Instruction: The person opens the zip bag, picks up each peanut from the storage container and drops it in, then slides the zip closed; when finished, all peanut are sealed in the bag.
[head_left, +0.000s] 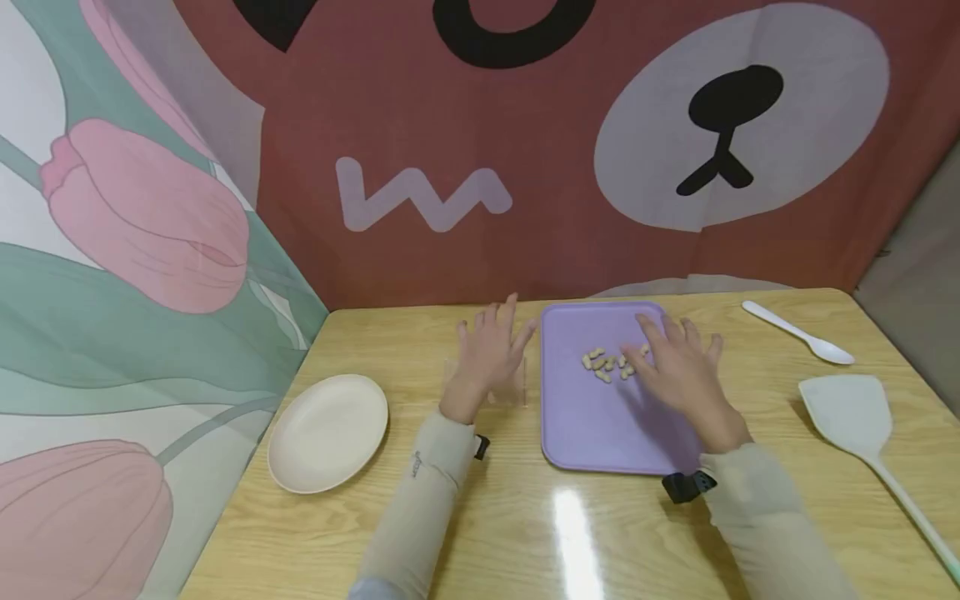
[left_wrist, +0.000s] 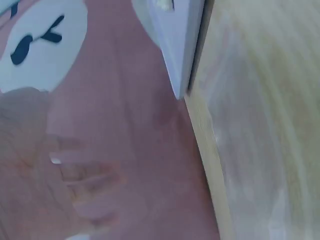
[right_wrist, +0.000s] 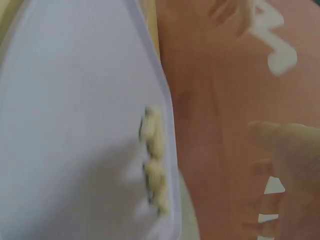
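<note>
Above the purple tray point(head_left: 585, 429), where peanuts point(head_left: 597, 364) lie loosely clustered toward the far side, the right hand point(head_left: 681, 372) hovers with its fingers spread apart, while the left hand point(head_left: 487, 354), fingers likewise apart, hovers left of the tray near a clear object point(head_left: 514, 389).

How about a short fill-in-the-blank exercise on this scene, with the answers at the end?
1. On the tray lies a small scatter of ____.
2. The round plate lies to the person's ____ of the tray.
3. The right grip, fingers spread, holds ____.
4. Just beyond the blade of the spatula lies a white ____.

Missing words: peanuts; left; nothing; spoon.
</note>
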